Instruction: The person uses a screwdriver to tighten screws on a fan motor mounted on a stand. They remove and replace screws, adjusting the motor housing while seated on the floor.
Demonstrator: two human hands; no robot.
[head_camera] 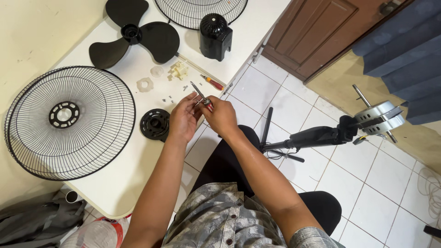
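Note:
My left hand (183, 120) and my right hand (221, 117) meet over the front edge of the white table (115, 179). Together they grip a screwdriver (200, 94) with a red handle, its metal shaft pointing up and away from me. My left fingers pinch near the shaft's base; whether they hold a small part there is too small to tell. Just left of my left hand lies a round black plastic fan part (155, 124). Small screws (169, 98) are scattered on the table beyond my hands.
The table also bears two black wire fan grilles (105, 119) (200, 11), a black three-blade propeller (133, 36), a black motor housing (215, 36), white plastic parts (179, 70) and a second red screwdriver (212, 82). A fan stand with bare motor (377, 118) lies on the tiled floor at right.

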